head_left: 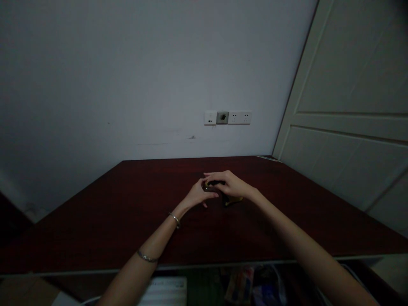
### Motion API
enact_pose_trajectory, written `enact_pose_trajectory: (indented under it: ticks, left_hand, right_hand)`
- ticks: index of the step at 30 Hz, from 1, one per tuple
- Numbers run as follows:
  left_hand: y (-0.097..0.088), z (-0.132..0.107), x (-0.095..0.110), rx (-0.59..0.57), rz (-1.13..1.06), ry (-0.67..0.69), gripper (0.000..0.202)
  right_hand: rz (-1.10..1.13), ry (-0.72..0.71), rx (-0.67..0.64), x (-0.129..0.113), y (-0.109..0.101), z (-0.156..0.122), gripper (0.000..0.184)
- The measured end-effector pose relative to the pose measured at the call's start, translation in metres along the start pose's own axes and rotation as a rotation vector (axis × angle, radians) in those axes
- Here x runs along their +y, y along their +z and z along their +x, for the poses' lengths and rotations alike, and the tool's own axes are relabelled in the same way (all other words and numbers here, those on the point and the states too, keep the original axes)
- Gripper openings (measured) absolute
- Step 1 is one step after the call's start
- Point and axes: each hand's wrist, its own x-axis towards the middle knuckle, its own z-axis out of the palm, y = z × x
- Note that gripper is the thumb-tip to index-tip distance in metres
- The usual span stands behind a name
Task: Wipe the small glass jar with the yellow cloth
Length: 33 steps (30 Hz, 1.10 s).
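Note:
Over the dark red tabletop [153, 191], my two hands meet around a small black-and-yellow object [232, 201] with a shiny brown, rounded end; its exact kind does not show. My left hand [197, 193] grips the rounded end from the left, fingers curled and thumb along the near side. From above and the right, my right hand [231, 183] is closed over the object. Its fingers reach across to the fingertips of the left one. A black-and-yellow corner sticks out below the right palm. Much of the object is hidden by the fingers.
Behind the table, a pale wall carries a row of sockets [239, 117]. A panelled white door [350, 106] stands along the right side. Under the table's front edge are a white ribbed box [168, 291] and several dim packages [240, 284].

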Motion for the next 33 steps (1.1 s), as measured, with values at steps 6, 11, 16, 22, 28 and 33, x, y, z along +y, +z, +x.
enact_pose_trajectory:
  ticks: [6,11,16,22,28,33]
  left_hand:
    - [-0.002,0.001,-0.005,0.006,0.052,0.034,0.077]
    - [-0.003,0.004,-0.013,-0.026,0.071,0.080,0.074]
    - [-0.005,0.005,-0.011,0.032,0.073,0.060,0.079]
    - [-0.004,0.002,-0.006,0.091,0.070,0.013,0.072]
    - [-0.005,0.001,-0.005,0.061,0.047,-0.020,0.071]
    - [-0.005,0.000,-0.001,0.004,-0.051,-0.007,0.070]
  right_hand:
    - [-0.050,0.030,0.008,-0.004,0.001,0.006,0.038]
    - [-0.053,-0.015,-0.059,-0.019,0.007,0.003,0.035]
    - [-0.046,0.017,0.021,-0.003,0.010,0.010,0.033]
    - [0.100,0.130,0.277,0.014,0.019,0.008,0.026]
    - [0.342,0.286,0.465,0.021,0.033,0.001,0.030]
    - [0.521,0.379,0.588,0.031,0.043,-0.004,0.038]
